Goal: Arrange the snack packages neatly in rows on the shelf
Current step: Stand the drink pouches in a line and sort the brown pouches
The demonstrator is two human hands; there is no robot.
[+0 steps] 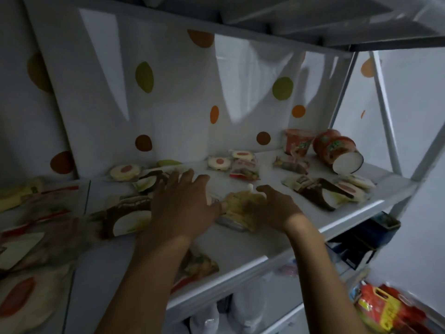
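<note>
My right hand [272,208] is down on the yellow package [237,206], which lies flat near the front middle of the shelf [240,247]. My right fingers [252,203] are curled over its right half and the thumb hooks over its far edge, so I am grasping it (the blur softens the outline, but the curl reads plainly enough). My left hand [183,201] sits just beside it, its fingers straight, spread and released, with nothing held. The left thumb touches the yellow package's left edge.

The other snacks lie scattered, not in rows. A brown-and-white packet [125,215] lies flat to the left of my left hand, partly under my wrist. A round package with a pink centre [125,171] rests at the back left. Two more round packages [219,162] lie at the back middle, touching a red-trimmed packet [244,171]. To the right of my right hand, a second brown-and-white packet [317,196] overlaps a small heap of round ones [351,186].

In the back right corner stand two cup tubs, one upright [297,141] and one tipped on its side [337,150] with its white end turned toward me. A spotted sheet [168,92] hangs behind the shelf. Lower down on the right sits a red and yellow bag [385,307].
</note>
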